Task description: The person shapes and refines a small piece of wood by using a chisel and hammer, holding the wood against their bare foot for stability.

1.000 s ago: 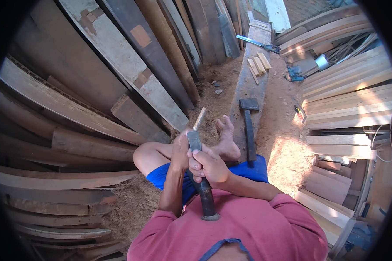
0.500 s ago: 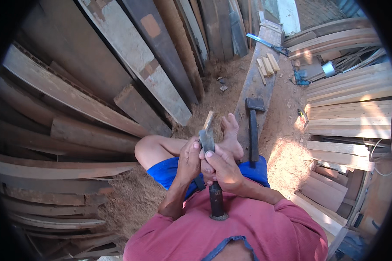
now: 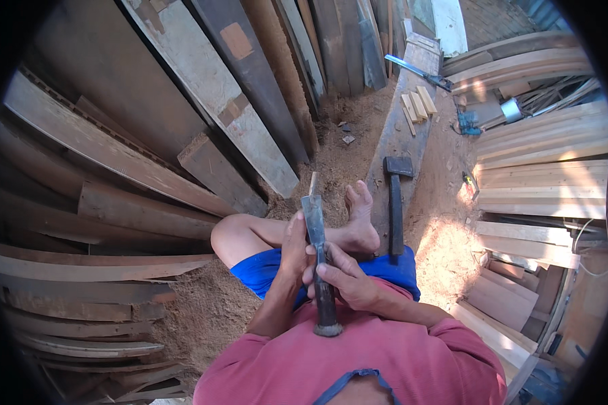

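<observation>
And here's the right hand [image 3: 343,275], fingers curled snugly round a chisel [image 3: 326,304] with a broad grey steel blade and a dark rounded handle, gripping it about where blade meets handle! The blade points away from the body, and the capped butt sits right against the faded red shirt [image 3: 263,364].

Over to the left hand [image 3: 293,244], raised just beside the blade, its fingers half curled and pointing forward; the blade covers the fingertips, so whether they have hold of anything cannot be told. Poking out past the blade's edge, a thin pale wooden strip [image 3: 314,181], its lower part hidden.

Look beyond the right hand, off to its right: a black, block-headed hammer [image 3: 395,209] lies on a long grey wooden plank [image 3: 382,152], handle toward the body. Farther out along that plank, well apart from both hands, a cluster of short pale wood blocks [image 3: 419,103], then a blue-bladed handsaw [image 3: 412,70]. Tall weathered boards [image 3: 213,88] lean away on the left hand's side, above sawdust-covered ground [image 3: 209,307].
</observation>
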### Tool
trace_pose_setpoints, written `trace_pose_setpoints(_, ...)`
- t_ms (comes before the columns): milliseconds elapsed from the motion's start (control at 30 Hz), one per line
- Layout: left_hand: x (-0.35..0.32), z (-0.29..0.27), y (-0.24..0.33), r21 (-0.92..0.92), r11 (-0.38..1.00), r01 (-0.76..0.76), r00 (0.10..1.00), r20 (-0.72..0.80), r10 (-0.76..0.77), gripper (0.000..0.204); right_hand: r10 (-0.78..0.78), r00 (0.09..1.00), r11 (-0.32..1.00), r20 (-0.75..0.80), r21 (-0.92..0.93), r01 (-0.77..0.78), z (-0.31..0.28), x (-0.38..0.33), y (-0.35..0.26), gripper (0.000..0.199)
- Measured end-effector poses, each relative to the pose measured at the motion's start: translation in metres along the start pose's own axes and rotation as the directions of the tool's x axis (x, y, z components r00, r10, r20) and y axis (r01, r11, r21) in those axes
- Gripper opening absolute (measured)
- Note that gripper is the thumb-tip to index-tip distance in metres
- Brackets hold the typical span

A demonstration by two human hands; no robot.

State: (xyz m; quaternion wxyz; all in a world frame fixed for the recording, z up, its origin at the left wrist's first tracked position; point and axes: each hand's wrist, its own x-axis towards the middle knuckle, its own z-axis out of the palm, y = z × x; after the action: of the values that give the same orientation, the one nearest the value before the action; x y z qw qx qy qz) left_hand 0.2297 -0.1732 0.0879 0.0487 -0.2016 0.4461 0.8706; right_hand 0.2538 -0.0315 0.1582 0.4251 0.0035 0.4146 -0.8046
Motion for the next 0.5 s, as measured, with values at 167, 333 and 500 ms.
trace_pose_setpoints(167,0.038,-0.002,-0.016,-0.09,0.995,0.031,0.999,-0.003,-0.032,0.035,0.085,0.996,0.995,0.04,-0.047,-0.083,-0.027,-0.007,-0.003,0.038)
trace_pose_setpoints(333,0.05,0.011,-0.008,-0.26,0.965,0.031,0.99,0.138,0.005,0.031,-0.243,0.925,0.886,-0.291,-0.455,0.09,-0.042,-0.019,-0.017,0.052)
trace_pose_setpoints(500,0.048,0.038,-0.051,-0.274,0.897,0.347,0.924,0.264,-0.277,0.028,-0.672,0.708,0.483,-0.218,-0.853,0.195,-0.097,-0.039,-0.039,0.073)
